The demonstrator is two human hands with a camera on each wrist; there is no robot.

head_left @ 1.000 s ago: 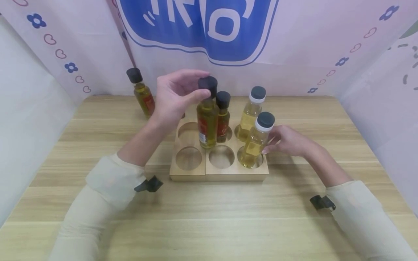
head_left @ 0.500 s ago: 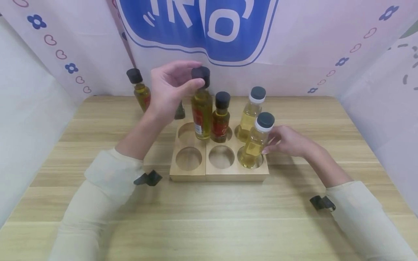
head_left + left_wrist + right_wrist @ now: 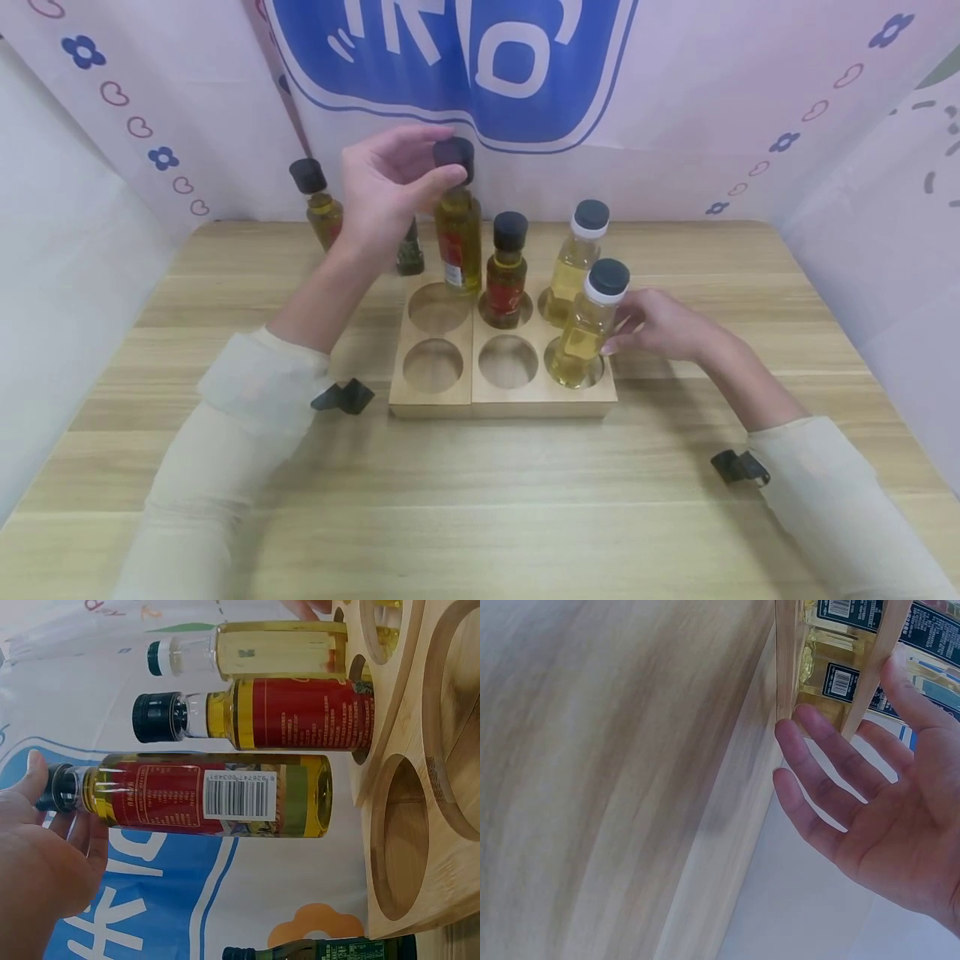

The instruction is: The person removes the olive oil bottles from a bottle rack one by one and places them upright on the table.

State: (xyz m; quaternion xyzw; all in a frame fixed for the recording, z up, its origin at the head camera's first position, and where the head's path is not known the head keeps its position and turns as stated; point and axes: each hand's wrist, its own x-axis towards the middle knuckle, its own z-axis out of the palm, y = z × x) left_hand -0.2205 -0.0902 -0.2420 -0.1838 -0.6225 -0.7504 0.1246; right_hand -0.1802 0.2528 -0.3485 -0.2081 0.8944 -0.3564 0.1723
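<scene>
My left hand (image 3: 382, 187) pinches the black cap of an olive oil bottle (image 3: 457, 242) between thumb and fingers. This red-labelled bottle hangs upright over the back edge of the wooden rack (image 3: 431, 398); in the left wrist view its base is apart from the round holes. Beside it, a smaller red-labelled bottle (image 3: 506, 287) stands in the rack's back middle hole. Two clear bottles of pale oil stand in the right column, one at the back (image 3: 573, 271) and one in front (image 3: 585, 333). My right hand (image 3: 885, 787) rests its loosely bent fingertips against the rack's right side.
Behind my left arm stand another black-capped oil bottle (image 3: 325, 212) and a dark green bottle (image 3: 410, 250), both partly hidden. A printed cloth (image 3: 660, 108) hangs behind the wood-grain table (image 3: 525, 508). Three of the rack's holes hold nothing.
My left hand has carried the olive oil bottle up the view and to the left, away from the middle column. The dark green bottle has come into sight. My right hand has stayed put.
</scene>
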